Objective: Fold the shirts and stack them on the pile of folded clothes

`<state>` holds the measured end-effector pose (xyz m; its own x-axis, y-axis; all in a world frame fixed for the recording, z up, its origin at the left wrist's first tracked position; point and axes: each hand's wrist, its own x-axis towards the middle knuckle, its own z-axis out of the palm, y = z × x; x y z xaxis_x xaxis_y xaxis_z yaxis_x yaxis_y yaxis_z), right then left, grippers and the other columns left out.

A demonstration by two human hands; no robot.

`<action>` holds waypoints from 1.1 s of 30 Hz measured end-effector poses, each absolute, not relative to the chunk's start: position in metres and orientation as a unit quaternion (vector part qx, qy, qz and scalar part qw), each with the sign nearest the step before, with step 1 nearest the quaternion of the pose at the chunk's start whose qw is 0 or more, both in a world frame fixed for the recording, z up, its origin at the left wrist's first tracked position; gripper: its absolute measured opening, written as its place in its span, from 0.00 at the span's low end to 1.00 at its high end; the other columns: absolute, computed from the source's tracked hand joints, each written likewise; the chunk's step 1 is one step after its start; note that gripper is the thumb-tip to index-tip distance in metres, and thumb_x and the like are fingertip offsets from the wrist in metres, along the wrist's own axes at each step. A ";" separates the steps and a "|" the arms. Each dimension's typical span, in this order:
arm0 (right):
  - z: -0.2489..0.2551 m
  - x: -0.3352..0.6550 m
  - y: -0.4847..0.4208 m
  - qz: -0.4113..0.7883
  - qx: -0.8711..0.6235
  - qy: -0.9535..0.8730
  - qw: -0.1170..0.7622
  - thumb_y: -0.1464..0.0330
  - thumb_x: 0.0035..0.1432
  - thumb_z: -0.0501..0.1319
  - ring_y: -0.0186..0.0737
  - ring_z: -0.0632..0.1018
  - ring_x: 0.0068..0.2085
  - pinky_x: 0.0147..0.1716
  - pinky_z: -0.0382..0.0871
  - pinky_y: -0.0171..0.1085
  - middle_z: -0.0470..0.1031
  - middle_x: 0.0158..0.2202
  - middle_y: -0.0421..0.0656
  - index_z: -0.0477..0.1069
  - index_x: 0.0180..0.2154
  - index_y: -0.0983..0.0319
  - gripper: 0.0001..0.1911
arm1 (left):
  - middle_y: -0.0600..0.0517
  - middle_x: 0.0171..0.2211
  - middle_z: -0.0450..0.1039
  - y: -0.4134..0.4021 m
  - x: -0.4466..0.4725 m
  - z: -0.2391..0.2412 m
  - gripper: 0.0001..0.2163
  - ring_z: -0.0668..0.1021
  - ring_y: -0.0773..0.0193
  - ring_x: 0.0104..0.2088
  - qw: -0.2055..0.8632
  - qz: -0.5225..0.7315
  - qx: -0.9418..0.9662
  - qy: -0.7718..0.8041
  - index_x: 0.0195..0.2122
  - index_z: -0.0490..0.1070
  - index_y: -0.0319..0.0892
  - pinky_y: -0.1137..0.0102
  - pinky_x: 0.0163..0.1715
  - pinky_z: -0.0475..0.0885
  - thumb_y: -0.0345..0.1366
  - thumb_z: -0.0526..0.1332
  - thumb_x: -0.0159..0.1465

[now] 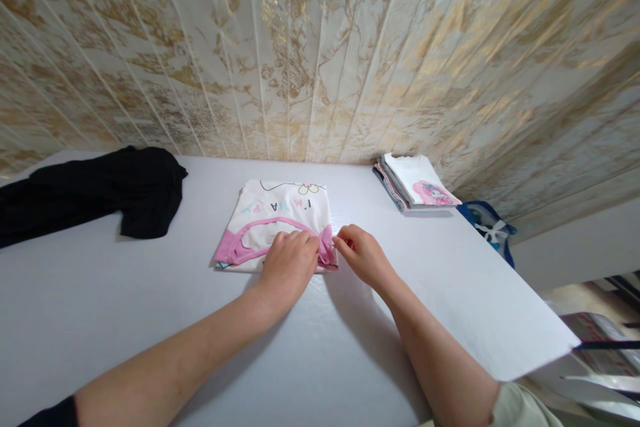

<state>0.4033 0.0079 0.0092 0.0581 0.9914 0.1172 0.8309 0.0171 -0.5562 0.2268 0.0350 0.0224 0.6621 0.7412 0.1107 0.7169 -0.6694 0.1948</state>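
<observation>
A folded white shirt (277,210) with pink trim, a flower and printed letters lies at the middle of the white table (150,320). My left hand (290,263) rests on its near right part, fingers curled down onto the cloth. My right hand (363,253) is just to the right, its fingertips pinching the shirt's pink corner at the near right edge.
A black garment (95,190) lies spread at the table's far left. A stack of folded clothes (415,181) sits at the far right by the marbled wall. A blue bag (487,223) hangs past the table's right edge, with clutter lower right.
</observation>
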 end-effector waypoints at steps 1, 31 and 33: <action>0.009 0.403 0.008 0.151 -0.683 -0.663 0.267 0.69 0.60 0.55 0.33 0.67 0.29 0.30 0.57 0.32 0.67 0.27 0.38 0.67 0.27 0.60 0.09 | 0.47 0.38 0.74 0.035 0.227 0.020 0.07 0.74 0.54 0.42 0.058 0.102 0.909 0.399 0.39 0.73 0.40 0.60 0.41 0.65 0.29 0.54 0.66; -0.017 0.408 0.026 0.165 -0.740 -0.605 0.245 0.67 0.58 0.57 0.34 0.71 0.30 0.28 0.55 0.32 0.73 0.29 0.37 0.66 0.33 0.58 0.03 | 0.49 0.41 0.75 0.032 0.233 -0.002 0.11 0.72 0.57 0.46 0.160 0.185 0.926 0.289 0.41 0.73 0.41 0.61 0.49 0.65 0.24 0.56 0.62; -0.020 0.411 0.026 0.174 -0.731 -0.609 0.254 0.67 0.58 0.57 0.34 0.71 0.30 0.28 0.56 0.32 0.73 0.28 0.37 0.66 0.33 0.59 0.03 | 0.48 0.45 0.74 0.030 0.234 -0.006 0.13 0.71 0.56 0.50 0.143 0.180 0.935 0.271 0.45 0.72 0.41 0.60 0.52 0.64 0.24 0.56 0.61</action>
<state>0.4114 0.0262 -0.0196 0.1977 0.9787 0.0547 0.8013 -0.1292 -0.5842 0.2342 0.0304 -0.0059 0.7883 0.5579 0.2594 0.4552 -0.8125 0.3643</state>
